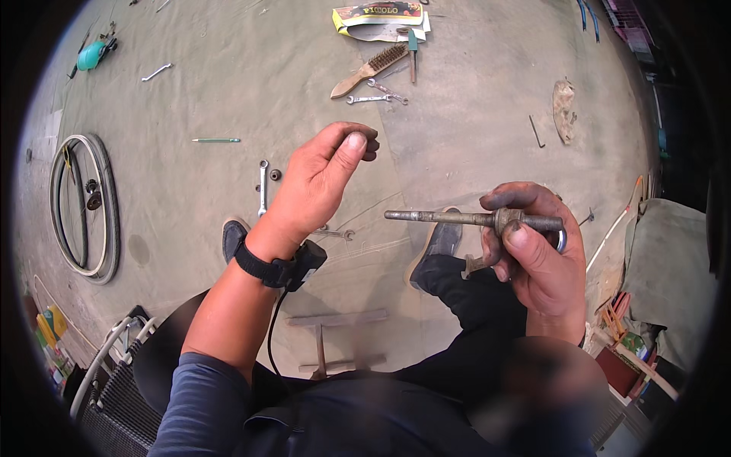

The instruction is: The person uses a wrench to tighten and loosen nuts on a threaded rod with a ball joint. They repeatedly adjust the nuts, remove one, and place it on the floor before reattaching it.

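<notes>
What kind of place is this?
Likely a bicycle repair spot on a bare concrete floor. A bicycle wheel rim lies flat, wrenches and a wire brush are scattered about, and the right hand holds a threaded axle.

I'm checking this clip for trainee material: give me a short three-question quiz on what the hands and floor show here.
1. True or false: the right hand holds a threaded metal axle level, pointing toward the left hand.
2. What lies on the floor at the far left? A) a bicycle rim B) a bucket C) a ladder
3. Fill in: near the top, beside two spanners, lies a wooden-handled wire ____.

Key: 1 true. 2 A, the bicycle rim. 3 brush, the wire brush.
</notes>
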Available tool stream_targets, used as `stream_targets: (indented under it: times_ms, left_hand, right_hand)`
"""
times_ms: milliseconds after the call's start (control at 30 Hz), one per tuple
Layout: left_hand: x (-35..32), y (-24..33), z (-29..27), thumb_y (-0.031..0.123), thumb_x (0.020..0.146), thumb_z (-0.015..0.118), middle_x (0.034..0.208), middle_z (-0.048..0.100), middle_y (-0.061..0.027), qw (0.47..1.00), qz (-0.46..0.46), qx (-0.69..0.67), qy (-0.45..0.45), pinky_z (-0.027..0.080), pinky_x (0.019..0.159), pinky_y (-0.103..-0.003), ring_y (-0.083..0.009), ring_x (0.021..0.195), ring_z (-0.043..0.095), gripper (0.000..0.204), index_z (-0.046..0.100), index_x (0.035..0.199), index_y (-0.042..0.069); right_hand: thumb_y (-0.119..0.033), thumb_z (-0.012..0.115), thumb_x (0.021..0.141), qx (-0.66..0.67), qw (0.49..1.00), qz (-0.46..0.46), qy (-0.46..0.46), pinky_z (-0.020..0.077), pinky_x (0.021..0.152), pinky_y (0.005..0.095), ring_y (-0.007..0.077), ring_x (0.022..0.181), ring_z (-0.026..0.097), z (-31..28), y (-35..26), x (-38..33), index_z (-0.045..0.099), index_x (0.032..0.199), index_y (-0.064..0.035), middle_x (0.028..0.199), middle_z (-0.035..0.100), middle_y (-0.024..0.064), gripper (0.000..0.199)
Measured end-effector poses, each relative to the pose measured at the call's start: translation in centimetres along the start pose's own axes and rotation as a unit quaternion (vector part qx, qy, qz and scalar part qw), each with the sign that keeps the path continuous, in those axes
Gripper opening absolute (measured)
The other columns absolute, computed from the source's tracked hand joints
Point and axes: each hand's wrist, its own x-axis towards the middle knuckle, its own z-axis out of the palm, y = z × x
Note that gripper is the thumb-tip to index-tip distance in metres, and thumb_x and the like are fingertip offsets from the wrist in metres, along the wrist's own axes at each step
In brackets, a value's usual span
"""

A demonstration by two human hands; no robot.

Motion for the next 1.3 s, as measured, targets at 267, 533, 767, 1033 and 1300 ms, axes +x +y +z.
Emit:
stream_targets:
  times_ms: [267,533,767,1033,1300]
  left_hand:
    - [-4.9,12.7,3.2,0.014,0.098,0.061,0.098,0.065,-0.0093,0.955,0.105,0.131,-0.245,0.052,0.077,-0.031,-0.0159,0.088,0.062,0.024,0.06,0.116,-0.002]
    - [-12.2,16.6,3.7,0.016,0.102,0.054,0.079,0.057,-0.0064,0.983,-0.049,0.084,-0.153,0.05,0.066,-0.03,-0.0118,0.072,0.056,0.019,0.06,0.107,-0.001]
    - [-13.9,14.3,4.0,0.012,0.101,0.055,0.085,0.059,-0.0022,0.991,-0.011,0.118,-0.062,0.049,0.069,-0.025,-0.0084,0.076,0.056,0.015,0.058,0.109,-0.001]
    - [-13.7,12.8,3.3,0.01,0.101,0.056,0.088,0.062,-0.0038,0.994,-0.012,0.1,-0.053,0.052,0.073,-0.027,-0.0102,0.08,0.061,0.014,0.057,0.108,-0.002]
    - [-14.1,12.2,3.0,0.013,0.1,0.058,0.091,0.063,-0.0081,0.998,-0.05,0.022,-0.035,0.052,0.073,-0.029,-0.0126,0.08,0.061,0.018,0.058,0.109,-0.003]
  right_hand:
    - [-0.02,0.066,0.093,0.125,0.987,-0.011,-0.098,0.0447,0.056,0.021,0.0092,0.066,0.059,-0.3,0.1,-2.7,0.064,0.115,0.0019,0.079,0.064,0.0055,0.031]
    - [-0.014,0.07,0.09,0.077,0.974,-0.083,-0.195,0.0466,0.056,0.0201,0.0104,0.073,0.06,1.2,0.6,-4.8,0.057,0.125,0.0066,0.089,0.065,0.0089,0.043]
    - [-0.008,0.07,0.088,0.061,0.975,-0.092,-0.191,0.0489,0.058,0.022,0.0114,0.082,0.062,2.0,1.2,-4.5,0.062,0.12,0.0006,0.1,0.067,0.007,0.034]
    - [-0.009,0.071,0.088,0.028,0.978,-0.085,-0.187,0.0488,0.059,0.0227,0.0095,0.08,0.06,2.8,1.4,-3.6,0.063,0.119,-0.0004,0.098,0.067,0.0044,0.033]
    - [-0.015,0.072,0.09,0.018,0.979,-0.069,-0.19,0.045,0.063,0.0212,0.0045,0.077,0.055,3.5,1.5,-3.3,0.064,0.119,-0.0045,0.095,0.066,-0.0007,0.031]
